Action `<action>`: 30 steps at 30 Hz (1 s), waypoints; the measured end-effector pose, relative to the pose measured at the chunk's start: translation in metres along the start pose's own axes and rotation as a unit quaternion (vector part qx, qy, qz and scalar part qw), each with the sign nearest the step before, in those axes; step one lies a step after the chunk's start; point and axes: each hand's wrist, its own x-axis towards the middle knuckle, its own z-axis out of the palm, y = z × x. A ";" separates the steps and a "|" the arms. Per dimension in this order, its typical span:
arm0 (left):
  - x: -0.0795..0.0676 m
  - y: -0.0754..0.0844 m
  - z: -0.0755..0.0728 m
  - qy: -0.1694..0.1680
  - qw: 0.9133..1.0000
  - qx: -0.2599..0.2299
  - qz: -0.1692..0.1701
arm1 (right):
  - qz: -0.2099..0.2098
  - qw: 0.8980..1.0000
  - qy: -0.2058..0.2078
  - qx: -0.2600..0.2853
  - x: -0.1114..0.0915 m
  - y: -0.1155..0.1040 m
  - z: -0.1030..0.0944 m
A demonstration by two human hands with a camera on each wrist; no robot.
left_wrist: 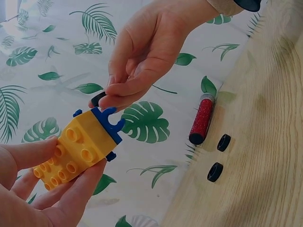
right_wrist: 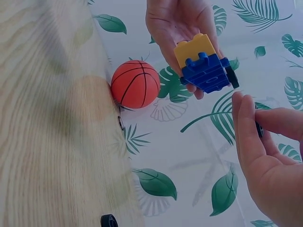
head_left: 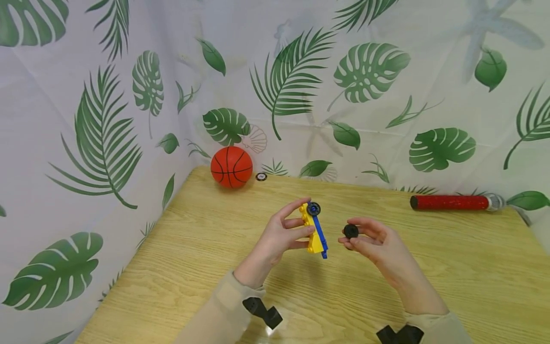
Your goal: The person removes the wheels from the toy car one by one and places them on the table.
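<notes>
My left hand [head_left: 277, 236] grips a toy car of yellow and blue building blocks [head_left: 317, 234] by its studded yellow side, tilted up above the table. One black wheel [head_left: 313, 209] is fitted at its upper end. Bare blue axle ends [left_wrist: 111, 156] show at the car's other end in the left wrist view. To the right, apart from the car, my right hand [head_left: 382, 243] pinches a loose black toy wheel [head_left: 351, 231] between thumb and fingers. In the right wrist view, the fingers mostly hide that wheel [right_wrist: 259, 128].
An orange basketball [head_left: 231, 167] sits at the table's back left beside a small black disc [head_left: 261, 177]. Toward the back right lies a red microphone [head_left: 451, 202]. Two loose black wheels [left_wrist: 215, 172] rest on the wooden table [head_left: 172, 267]. Patterned cloth hangs behind.
</notes>
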 end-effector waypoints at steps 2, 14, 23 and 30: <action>0.000 -0.001 0.000 0.000 1.000 0.000 -0.001 | -0.003 1.000 0.001 0.003 0.000 0.000 0.000; -0.002 -0.002 -0.001 0.005 1.000 0.000 -0.005 | -0.001 1.000 0.006 0.001 -0.002 0.001 -0.002; -0.002 -0.004 -0.003 0.015 1.000 0.009 -0.008 | -0.004 1.000 0.009 0.004 -0.005 0.005 -0.007; 0.000 -0.004 -0.002 0.016 1.000 0.013 -0.007 | -0.004 1.000 0.024 0.015 -0.007 0.007 -0.016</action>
